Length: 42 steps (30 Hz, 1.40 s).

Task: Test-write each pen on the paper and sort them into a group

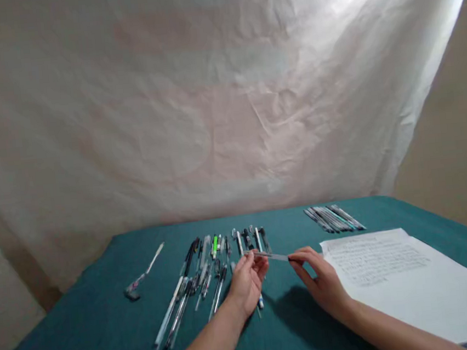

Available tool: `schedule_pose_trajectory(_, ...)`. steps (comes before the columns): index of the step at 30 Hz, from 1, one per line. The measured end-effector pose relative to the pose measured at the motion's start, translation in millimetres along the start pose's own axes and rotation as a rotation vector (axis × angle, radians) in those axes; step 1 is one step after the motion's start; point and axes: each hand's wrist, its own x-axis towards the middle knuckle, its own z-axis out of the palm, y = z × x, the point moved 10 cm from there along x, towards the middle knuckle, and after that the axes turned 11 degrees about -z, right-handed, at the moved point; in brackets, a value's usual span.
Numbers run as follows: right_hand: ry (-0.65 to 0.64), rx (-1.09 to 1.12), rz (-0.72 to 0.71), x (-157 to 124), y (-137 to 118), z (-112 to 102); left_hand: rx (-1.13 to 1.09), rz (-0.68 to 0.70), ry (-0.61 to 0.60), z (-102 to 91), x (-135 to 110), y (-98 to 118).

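Between my two hands a thin, pale, see-through pen [278, 256] is held level above the table. My left hand [246, 285] has its fingers closed round the pen's left end. The thumb and fingertips of my right hand [318, 278] pinch the other end. Beyond and left of my left hand lie several loose pens [212, 270], clear, black and white ones, with one bright green pen [214, 246] among them. Part of a pen with a blue tip [261, 302] shows just right of my left wrist; the rest of it is hidden.
A row of several pens [333, 218] lies side by side at the back right. Sheets of paper with handwriting [384, 259] rest on the right. A thin white stick-like thing with a dark end [132, 292] lies far left. Behind the green-covered table [91, 331] hangs a pale sheet [210, 100].
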Motion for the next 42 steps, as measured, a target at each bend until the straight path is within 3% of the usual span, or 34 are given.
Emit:
schedule_pose_trajectory(8,0.004,0.013,0.000,5.5,-7.7,-0.4,0.005,0.005,0.007,2.2,-1.6,0.8)
schedule_pose_trajectory(24,-0.007,-0.021,0.072,2.1,4.9,-0.6,0.052,0.060,0.005,7.6,-5.9,3.4)
schedule_pose_trajectory(35,-0.086,-0.184,0.229,-9.6,28.1,2.2,0.155,0.111,-0.018,22.8,-15.9,6.2)
schedule_pose_trajectory(42,-0.154,-0.030,0.334,-12.2,32.4,13.5,0.200,0.181,-0.007,18.8,-13.0,13.8)
